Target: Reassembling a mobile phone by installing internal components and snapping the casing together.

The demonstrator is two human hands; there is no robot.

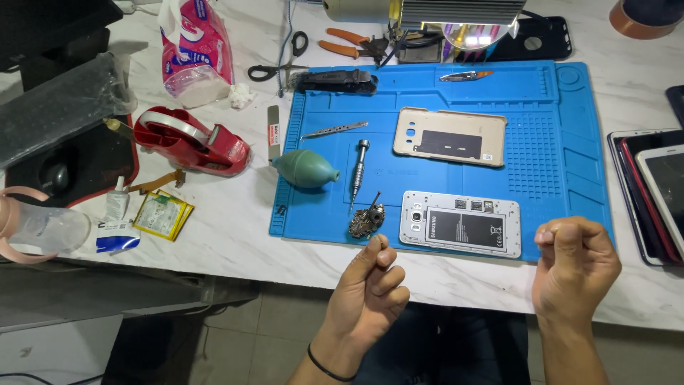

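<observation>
A silver phone (460, 223) lies back-side up, its cover off and its black battery showing, near the front edge of a blue work mat (556, 164). Its gold back cover (449, 136) lies further back on the mat. My left hand (370, 289) hovers in front of the table edge with fingers loosely curled, holding nothing. My right hand (573, 267) is raised to the right of the phone, closed in a fist with nothing visible in it. A small pile of screws and metal parts (366, 221) and a screwdriver (358, 172) lie left of the phone.
A green air blower (305, 170), tweezers (333, 130), a red tape dispenser (192, 140), scissors (279, 65), orange pliers (349, 44), a loose battery (162, 214) and a glue tube (114, 207) lie about. Several tablets (652, 196) are stacked at the right. A lamp (463, 18) stands behind.
</observation>
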